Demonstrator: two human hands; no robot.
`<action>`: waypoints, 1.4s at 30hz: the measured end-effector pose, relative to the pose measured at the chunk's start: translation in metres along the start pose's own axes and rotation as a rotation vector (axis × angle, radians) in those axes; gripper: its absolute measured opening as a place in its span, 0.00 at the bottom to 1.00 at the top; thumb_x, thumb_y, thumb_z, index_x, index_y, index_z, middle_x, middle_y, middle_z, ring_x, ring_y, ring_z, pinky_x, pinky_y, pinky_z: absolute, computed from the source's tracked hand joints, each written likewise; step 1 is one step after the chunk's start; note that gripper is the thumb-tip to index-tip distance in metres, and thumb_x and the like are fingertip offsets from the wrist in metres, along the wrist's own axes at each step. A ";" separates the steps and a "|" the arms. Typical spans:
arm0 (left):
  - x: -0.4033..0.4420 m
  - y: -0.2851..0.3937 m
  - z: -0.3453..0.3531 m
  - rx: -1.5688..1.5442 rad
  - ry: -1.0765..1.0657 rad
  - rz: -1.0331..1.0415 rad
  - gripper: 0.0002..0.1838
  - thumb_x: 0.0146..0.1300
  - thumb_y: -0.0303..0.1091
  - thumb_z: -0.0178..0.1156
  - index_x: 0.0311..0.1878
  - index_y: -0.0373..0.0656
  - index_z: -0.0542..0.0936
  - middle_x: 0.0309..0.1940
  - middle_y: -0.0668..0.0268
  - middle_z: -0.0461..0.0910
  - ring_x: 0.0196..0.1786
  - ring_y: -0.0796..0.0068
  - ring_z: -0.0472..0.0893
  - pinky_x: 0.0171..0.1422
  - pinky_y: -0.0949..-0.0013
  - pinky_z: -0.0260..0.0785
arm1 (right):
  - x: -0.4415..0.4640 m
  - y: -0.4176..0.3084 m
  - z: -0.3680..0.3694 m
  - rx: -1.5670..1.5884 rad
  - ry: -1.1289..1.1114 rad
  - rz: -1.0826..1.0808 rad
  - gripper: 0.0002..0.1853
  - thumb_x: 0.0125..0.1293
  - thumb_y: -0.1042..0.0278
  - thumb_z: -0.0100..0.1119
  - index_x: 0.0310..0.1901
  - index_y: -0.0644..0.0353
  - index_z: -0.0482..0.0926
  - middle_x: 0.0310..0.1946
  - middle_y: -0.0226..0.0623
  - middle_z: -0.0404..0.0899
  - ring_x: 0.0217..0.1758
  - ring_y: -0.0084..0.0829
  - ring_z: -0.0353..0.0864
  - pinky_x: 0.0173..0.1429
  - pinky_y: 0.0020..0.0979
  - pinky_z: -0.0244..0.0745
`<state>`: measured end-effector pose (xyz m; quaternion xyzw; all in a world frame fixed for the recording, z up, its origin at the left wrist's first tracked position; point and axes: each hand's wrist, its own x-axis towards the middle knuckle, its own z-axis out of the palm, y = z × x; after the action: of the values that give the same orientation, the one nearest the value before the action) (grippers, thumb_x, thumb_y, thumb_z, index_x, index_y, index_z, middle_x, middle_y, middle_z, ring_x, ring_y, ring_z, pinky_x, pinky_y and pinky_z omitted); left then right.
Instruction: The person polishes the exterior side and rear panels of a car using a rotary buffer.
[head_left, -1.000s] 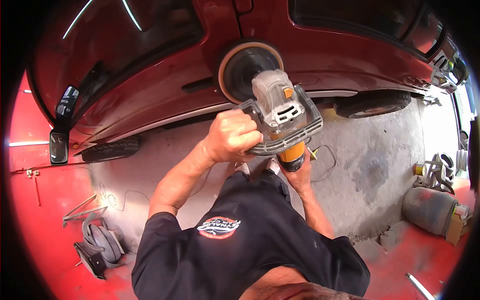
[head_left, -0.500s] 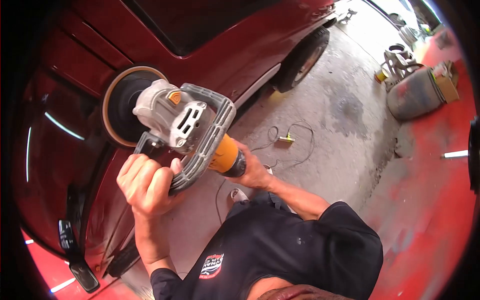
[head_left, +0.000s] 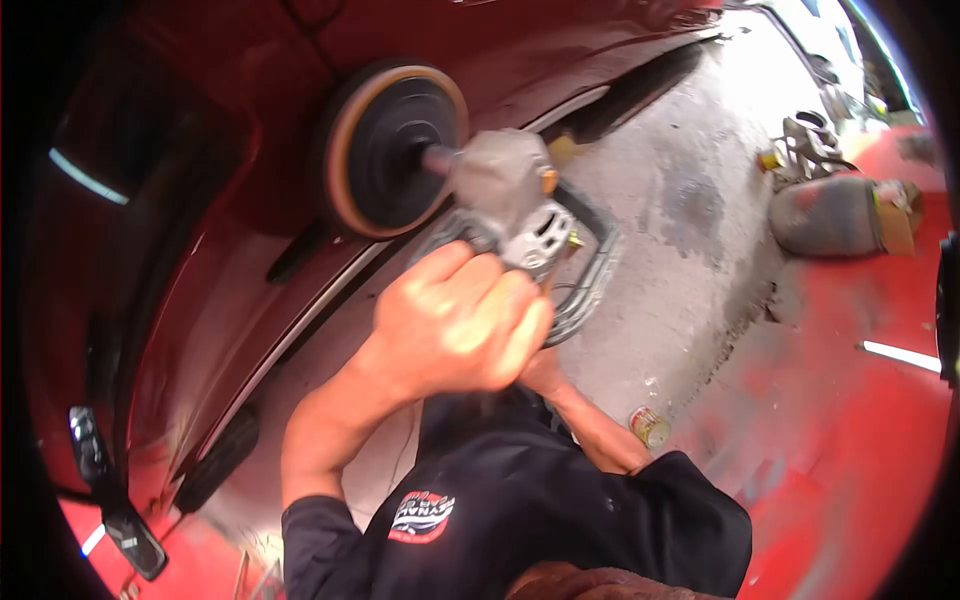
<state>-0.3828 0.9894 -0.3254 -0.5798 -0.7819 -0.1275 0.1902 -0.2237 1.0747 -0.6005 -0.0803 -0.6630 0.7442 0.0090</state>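
My left hand [head_left: 460,315] is closed around the dark loop handle of a polisher [head_left: 500,175], its knuckles toward the camera. Partly hidden behind it, my right hand [head_left: 543,372] is at the rear of the tool; its fingers are covered. The polisher's round pad [head_left: 395,150], black with an orange-tan rim, faces the lower side of a dark red vehicle [head_left: 230,200]. Whether the pad touches the paint I cannot tell. Motion blurs the tool and left hand.
A side mirror [head_left: 135,540] juts out at lower left. On the concrete floor [head_left: 690,150] stands a can [head_left: 650,427]. A grey rounded container [head_left: 825,217] and metal parts [head_left: 815,145] are at upper right, beside a red surface [head_left: 850,420].
The polisher has swung right and lower along the vehicle, its pad tilting more toward the side panel. My left hand moved right with it, now covering much of my right hand.
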 end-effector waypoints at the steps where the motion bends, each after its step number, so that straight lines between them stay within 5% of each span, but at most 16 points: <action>1: 0.004 -0.004 0.007 -0.008 -0.016 0.021 0.09 0.45 0.28 0.69 0.25 0.44 0.76 0.19 0.72 0.65 0.21 0.74 0.69 0.26 0.67 0.59 | 0.004 -0.002 0.000 0.002 0.015 0.030 0.40 0.51 0.70 0.86 0.65 0.63 0.73 0.56 0.38 0.84 0.60 0.33 0.84 0.65 0.37 0.78; 8: 0.062 -0.031 0.068 -0.007 0.006 0.056 0.14 0.37 0.33 0.64 0.20 0.48 0.66 0.18 0.70 0.61 0.20 0.73 0.69 0.26 0.66 0.60 | 0.037 -0.020 -0.048 0.089 0.136 0.088 0.48 0.47 0.71 0.86 0.69 0.63 0.67 0.59 0.42 0.81 0.62 0.35 0.82 0.67 0.39 0.76; 17: 0.165 -0.060 0.155 -0.026 0.043 0.120 0.14 0.40 0.34 0.66 0.21 0.48 0.67 0.18 0.70 0.67 0.21 0.70 0.75 0.28 0.64 0.65 | 0.106 -0.023 -0.145 0.045 0.237 0.124 0.47 0.45 0.72 0.85 0.67 0.66 0.68 0.54 0.42 0.85 0.57 0.33 0.84 0.64 0.36 0.77; 25: 0.264 -0.087 0.233 -0.052 -0.059 0.128 0.11 0.48 0.38 0.72 0.25 0.46 0.78 0.24 0.67 0.83 0.30 0.62 0.87 0.33 0.59 0.78 | 0.174 -0.013 -0.221 0.040 0.322 0.135 0.38 0.46 0.74 0.83 0.60 0.64 0.72 0.50 0.39 0.86 0.52 0.33 0.84 0.61 0.36 0.78; 30: 0.301 -0.088 0.259 0.107 -0.127 0.096 0.07 0.49 0.38 0.72 0.28 0.49 0.85 0.28 0.67 0.86 0.34 0.64 0.89 0.35 0.58 0.81 | 0.206 0.006 -0.246 0.303 0.256 0.118 0.29 0.53 0.79 0.78 0.56 0.59 0.74 0.41 0.29 0.82 0.39 0.22 0.82 0.45 0.27 0.81; 33: 0.290 -0.082 0.264 0.116 -0.112 0.035 0.06 0.50 0.38 0.72 0.28 0.49 0.86 0.27 0.68 0.86 0.34 0.64 0.89 0.36 0.58 0.82 | 0.204 -0.004 -0.229 0.322 0.343 0.056 0.14 0.52 0.80 0.73 0.41 0.62 0.81 0.30 0.31 0.84 0.30 0.24 0.84 0.39 0.27 0.80; 37: 0.228 -0.075 0.235 0.020 -0.063 0.065 0.10 0.45 0.38 0.73 0.23 0.49 0.80 0.24 0.69 0.83 0.29 0.65 0.86 0.34 0.60 0.77 | 0.169 0.012 -0.187 0.188 0.361 0.021 0.25 0.52 0.80 0.76 0.53 0.61 0.77 0.36 0.29 0.85 0.36 0.22 0.84 0.44 0.27 0.80; 42: 0.115 -0.051 0.158 0.076 0.006 0.104 0.11 0.38 0.37 0.68 0.24 0.48 0.75 0.20 0.71 0.71 0.23 0.70 0.76 0.28 0.66 0.66 | 0.104 0.017 -0.108 0.129 0.276 0.097 0.44 0.47 0.72 0.83 0.67 0.64 0.69 0.54 0.42 0.84 0.57 0.35 0.84 0.65 0.38 0.77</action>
<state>-0.4849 1.1397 -0.4142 -0.6115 -0.7545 -0.0896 0.2208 -0.3101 1.1912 -0.6401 -0.2129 -0.6018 0.7666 0.0692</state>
